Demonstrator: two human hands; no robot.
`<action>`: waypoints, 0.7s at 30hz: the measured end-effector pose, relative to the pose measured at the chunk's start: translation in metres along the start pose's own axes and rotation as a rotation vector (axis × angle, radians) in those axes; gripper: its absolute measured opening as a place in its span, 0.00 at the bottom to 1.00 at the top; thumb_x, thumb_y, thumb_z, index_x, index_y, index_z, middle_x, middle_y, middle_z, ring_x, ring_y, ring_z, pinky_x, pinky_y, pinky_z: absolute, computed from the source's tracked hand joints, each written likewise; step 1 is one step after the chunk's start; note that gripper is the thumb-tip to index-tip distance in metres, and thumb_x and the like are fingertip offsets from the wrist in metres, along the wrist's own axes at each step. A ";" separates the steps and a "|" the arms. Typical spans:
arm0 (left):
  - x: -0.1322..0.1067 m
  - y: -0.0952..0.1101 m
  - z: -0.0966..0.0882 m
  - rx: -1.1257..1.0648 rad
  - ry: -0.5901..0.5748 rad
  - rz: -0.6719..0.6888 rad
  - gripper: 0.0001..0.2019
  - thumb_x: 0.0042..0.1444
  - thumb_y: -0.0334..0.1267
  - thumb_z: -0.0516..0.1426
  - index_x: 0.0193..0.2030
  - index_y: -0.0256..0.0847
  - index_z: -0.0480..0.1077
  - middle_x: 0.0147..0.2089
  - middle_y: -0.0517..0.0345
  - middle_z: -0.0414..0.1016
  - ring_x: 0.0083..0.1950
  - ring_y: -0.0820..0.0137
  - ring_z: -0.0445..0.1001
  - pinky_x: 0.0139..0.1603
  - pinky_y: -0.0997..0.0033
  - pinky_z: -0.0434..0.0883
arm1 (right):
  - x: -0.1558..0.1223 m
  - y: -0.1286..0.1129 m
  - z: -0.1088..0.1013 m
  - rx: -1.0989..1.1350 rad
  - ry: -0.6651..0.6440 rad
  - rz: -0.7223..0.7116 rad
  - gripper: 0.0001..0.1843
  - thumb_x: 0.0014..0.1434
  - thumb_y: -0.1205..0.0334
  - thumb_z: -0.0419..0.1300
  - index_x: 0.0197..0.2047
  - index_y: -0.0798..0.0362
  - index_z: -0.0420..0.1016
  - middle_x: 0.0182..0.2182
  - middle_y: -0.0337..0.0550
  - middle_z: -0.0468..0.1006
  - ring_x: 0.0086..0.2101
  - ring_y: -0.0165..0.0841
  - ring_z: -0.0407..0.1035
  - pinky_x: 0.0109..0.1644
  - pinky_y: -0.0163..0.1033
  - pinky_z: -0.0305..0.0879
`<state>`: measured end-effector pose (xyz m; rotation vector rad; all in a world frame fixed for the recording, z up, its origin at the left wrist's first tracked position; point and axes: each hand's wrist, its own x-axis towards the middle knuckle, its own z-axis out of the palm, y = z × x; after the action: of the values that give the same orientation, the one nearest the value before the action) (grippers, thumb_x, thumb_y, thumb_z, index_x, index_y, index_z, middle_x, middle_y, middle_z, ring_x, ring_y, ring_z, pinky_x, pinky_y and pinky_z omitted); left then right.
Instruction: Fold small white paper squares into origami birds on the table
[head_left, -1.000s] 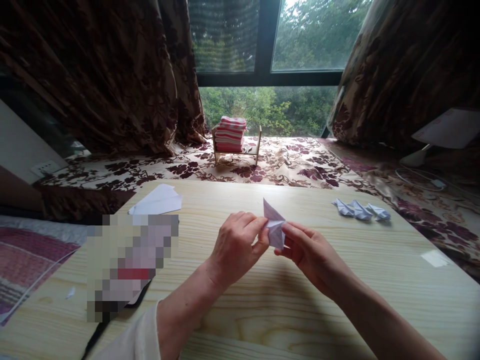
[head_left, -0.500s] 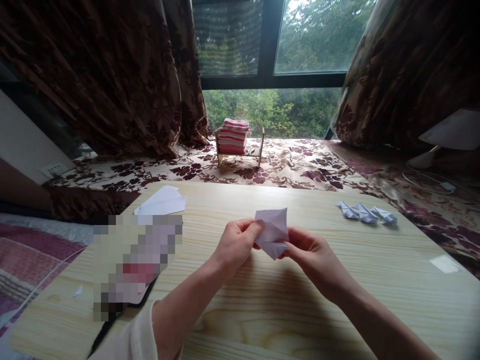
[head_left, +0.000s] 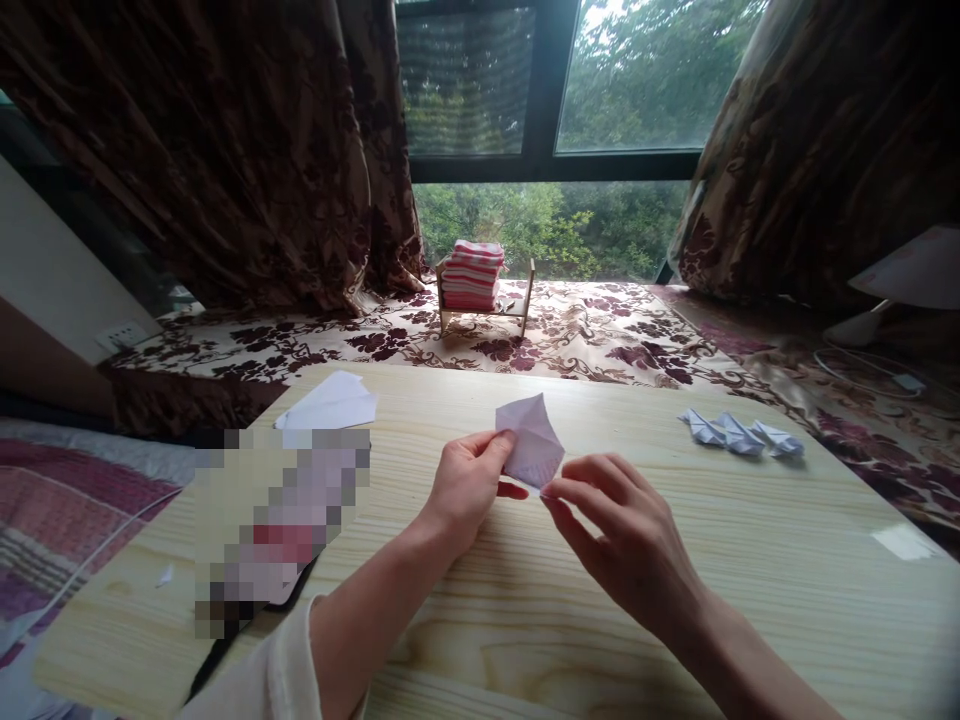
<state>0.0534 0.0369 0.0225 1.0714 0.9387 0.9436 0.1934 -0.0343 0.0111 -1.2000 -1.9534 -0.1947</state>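
A folded piece of pale paper (head_left: 531,448) is held above the light wooden table (head_left: 750,560), a pointed kite shape with its tip upward. My left hand (head_left: 469,485) pinches its left edge between thumb and fingers. My right hand (head_left: 622,535) pinches the paper's lower tip with thumb and forefinger, the other fingers curled below.
Three small folded paper pieces (head_left: 741,436) lie in a row at the table's right. White sheets (head_left: 330,402) rest at the back left, beside a blurred-out patch. A small wooden stand with striped cloth (head_left: 472,275) sits on the floral ledge by the window. A lamp (head_left: 900,290) stands at the far right.
The paper has been turned from edge-on to flat facing me and raised slightly. My right hand shifted from its right side to pinch the lower tip.
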 end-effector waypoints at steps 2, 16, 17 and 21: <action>0.001 0.000 -0.001 -0.038 0.022 -0.035 0.13 0.48 0.43 0.59 0.30 0.33 0.75 0.24 0.57 0.70 0.25 0.73 0.68 0.24 0.74 0.70 | 0.002 -0.006 -0.001 -0.073 -0.034 -0.097 0.07 0.58 0.73 0.57 0.33 0.53 0.74 0.35 0.47 0.73 0.35 0.35 0.65 0.37 0.41 0.63; -0.004 -0.002 0.002 0.043 -0.114 0.042 0.15 0.52 0.45 0.56 0.25 0.33 0.71 0.22 0.59 0.68 0.25 0.74 0.67 0.28 0.72 0.71 | -0.008 0.001 0.012 0.005 -0.117 0.143 0.09 0.63 0.66 0.53 0.46 0.52 0.68 0.27 0.38 0.75 0.25 0.30 0.68 0.29 0.33 0.61; -0.004 -0.003 0.002 0.056 -0.116 0.049 0.15 0.52 0.45 0.56 0.25 0.33 0.71 0.22 0.59 0.68 0.25 0.74 0.67 0.29 0.73 0.71 | -0.008 0.001 0.011 0.000 -0.112 0.136 0.07 0.63 0.66 0.53 0.44 0.52 0.69 0.26 0.38 0.75 0.25 0.29 0.68 0.29 0.33 0.61; 0.000 -0.002 -0.002 0.097 -0.067 0.065 0.14 0.52 0.45 0.56 0.26 0.34 0.72 0.23 0.60 0.67 0.26 0.74 0.66 0.29 0.74 0.69 | -0.006 0.000 0.007 -0.006 -0.061 0.086 0.06 0.60 0.69 0.53 0.37 0.53 0.71 0.31 0.43 0.73 0.29 0.30 0.68 0.31 0.33 0.62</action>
<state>0.0515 0.0368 0.0205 1.2147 0.9063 0.9176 0.1906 -0.0348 0.0028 -1.3050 -1.9505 -0.1208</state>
